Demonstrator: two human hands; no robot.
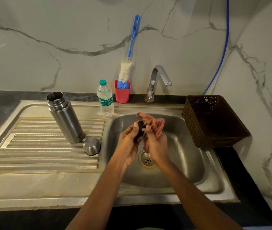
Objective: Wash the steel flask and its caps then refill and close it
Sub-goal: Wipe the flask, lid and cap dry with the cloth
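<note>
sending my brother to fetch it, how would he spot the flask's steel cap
Look at the ribbed draining board left of the sink bowl. A tall open steel flask stands there; the cap is the small steel dome at its foot.

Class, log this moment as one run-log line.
left hand: holds dark cap over sink | right hand: grips checked cloth against it | steel flask: open, upright on drainboard | steel cap: beside flask

Left hand (128,143) gripping dark inner cap (139,128) over sink (190,163), right hand (157,146) wiping with checked cloth (155,125), open flask (65,117) on drainboard (32,146)
</note>
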